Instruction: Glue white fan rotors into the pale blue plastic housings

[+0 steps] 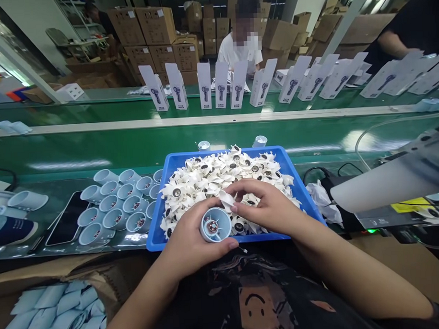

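My left hand [188, 242] is closed round a light blue cylindrical housing [216, 225], its open end facing up. Inside the housing sits a small round motor part with copper-coloured bits, and a thin wire with a white plug sticks out below. Between the thumb and fingers of my right hand [266, 203] is a white fan blade [226, 199], just above the housing's rim. Both hands are over the near side of a blue tray [307, 192], heaped with white fan blades [212, 172] that have dark round hubs.
Several blue housings [111, 203] stand left of the tray, beside a dark tablet [68, 220]. More fill a carton [115, 278] at lower left. A grey-white machine arm [385, 173] reaches in from the right. Printed white boxes [204, 86] line the far belt, with people beyond.
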`<action>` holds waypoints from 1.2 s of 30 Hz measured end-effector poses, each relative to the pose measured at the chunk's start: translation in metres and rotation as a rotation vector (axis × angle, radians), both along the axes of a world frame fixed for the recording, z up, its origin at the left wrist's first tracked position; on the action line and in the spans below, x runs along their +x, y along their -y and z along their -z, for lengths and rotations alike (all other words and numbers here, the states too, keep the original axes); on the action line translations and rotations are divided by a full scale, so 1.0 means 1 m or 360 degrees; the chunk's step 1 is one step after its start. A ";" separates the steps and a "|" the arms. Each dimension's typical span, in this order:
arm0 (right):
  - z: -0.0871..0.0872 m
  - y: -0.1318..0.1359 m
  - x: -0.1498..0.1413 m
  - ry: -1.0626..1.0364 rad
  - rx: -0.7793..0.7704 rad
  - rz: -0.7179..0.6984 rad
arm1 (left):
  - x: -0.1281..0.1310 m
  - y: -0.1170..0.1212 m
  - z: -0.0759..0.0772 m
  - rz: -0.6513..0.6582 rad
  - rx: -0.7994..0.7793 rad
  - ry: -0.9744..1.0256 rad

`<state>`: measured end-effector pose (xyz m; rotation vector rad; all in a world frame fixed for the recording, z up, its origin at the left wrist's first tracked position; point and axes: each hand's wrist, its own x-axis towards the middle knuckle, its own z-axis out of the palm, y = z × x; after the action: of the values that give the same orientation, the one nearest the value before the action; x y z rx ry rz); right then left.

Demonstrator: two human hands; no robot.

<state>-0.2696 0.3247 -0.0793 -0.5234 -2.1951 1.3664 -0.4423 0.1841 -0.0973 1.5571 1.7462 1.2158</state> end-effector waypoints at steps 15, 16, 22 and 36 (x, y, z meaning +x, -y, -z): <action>0.002 0.012 0.003 -0.0116 -0.0354 -0.0189 | 0.003 -0.002 -0.003 -0.0095 0.0208 -0.0630; -0.003 0.016 0.003 -0.0106 -0.0236 -0.0149 | 0.004 -0.003 -0.003 -0.0088 0.0269 -0.0716; -0.011 0.024 -0.007 0.0028 0.0778 -0.0020 | 0.011 -0.003 0.000 -0.0191 0.0622 -0.0936; -0.007 0.009 0.087 -0.0075 0.0458 -0.0376 | -0.074 -0.005 -0.010 -0.0676 0.0444 -0.1007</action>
<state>-0.1823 0.3152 -0.0727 -0.1280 -2.4189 1.1302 -0.5161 0.1894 -0.0872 1.9472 2.4968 1.2870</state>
